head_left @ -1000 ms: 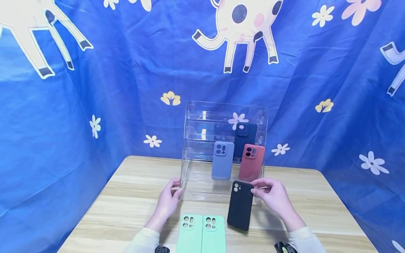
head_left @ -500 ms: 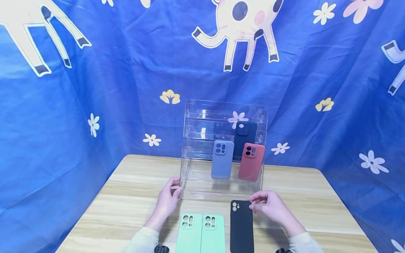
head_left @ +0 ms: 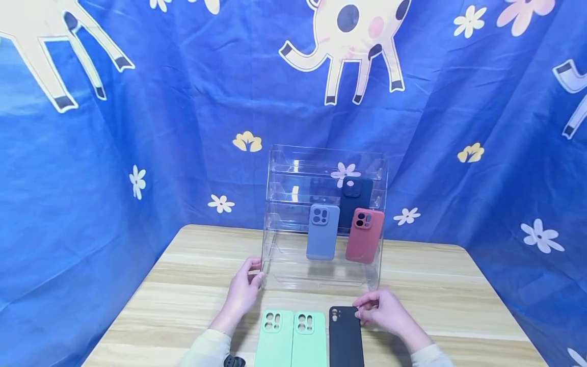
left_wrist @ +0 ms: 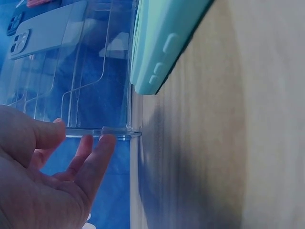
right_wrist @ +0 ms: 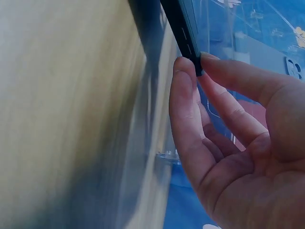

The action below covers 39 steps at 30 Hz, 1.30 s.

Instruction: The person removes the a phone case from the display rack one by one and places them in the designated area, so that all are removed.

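My right hand [head_left: 381,312] pinches the top right corner of a black phone case [head_left: 346,336] between thumb and fingers. In the right wrist view this black case [right_wrist: 183,28] shows edge-on and tilted. My left hand [head_left: 246,285] rests its fingertips against the left side of a clear tiered display rack [head_left: 293,283]. From the left wrist, the thumb and fingers lie along the outside of its side panel [left_wrist: 121,133]. Two mint green phone cases [head_left: 274,339] are side by side in front of the rack, their lower ends cut off by the frame.
The rack holds a light blue case [head_left: 323,234], a red case [head_left: 364,239] and a dark case [head_left: 357,196] behind them. It stands on a wooden table [head_left: 183,285]. A blue patterned curtain [head_left: 206,127] encloses the back and sides.
My right hand has brought the black case down from in front of the rack, toward me, to beside the green cases. The left hand stays at the rack's side.
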{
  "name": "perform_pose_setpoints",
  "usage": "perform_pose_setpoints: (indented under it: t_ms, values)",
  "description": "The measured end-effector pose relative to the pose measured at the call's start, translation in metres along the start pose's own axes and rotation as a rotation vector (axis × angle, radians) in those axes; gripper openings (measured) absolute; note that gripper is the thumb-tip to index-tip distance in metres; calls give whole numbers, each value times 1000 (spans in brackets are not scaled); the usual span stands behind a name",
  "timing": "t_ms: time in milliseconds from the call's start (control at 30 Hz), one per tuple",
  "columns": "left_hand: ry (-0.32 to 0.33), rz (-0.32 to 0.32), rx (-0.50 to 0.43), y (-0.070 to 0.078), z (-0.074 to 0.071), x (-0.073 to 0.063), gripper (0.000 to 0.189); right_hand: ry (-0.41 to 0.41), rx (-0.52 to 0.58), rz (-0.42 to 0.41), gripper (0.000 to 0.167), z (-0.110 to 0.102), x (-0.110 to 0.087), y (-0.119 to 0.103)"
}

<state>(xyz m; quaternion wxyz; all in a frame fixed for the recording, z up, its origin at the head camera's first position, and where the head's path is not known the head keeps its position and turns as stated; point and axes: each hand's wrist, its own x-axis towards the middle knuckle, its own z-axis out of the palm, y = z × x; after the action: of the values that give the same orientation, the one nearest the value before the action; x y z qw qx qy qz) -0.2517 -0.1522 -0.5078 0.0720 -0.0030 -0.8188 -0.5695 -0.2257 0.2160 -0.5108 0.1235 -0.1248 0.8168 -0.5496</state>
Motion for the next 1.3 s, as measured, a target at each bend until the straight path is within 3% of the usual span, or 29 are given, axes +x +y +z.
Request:
perform_pose_setpoints:
  t_ms: [833, 1300]
  values:
    - [5, -8, -40, 2, -2, -3, 36, -39, 54, 35, 19, 10, 0, 7]
    - [-11, -32, -70, -1, -2, -3, 38, -34, -30, -6, 16, 11, -3, 2]
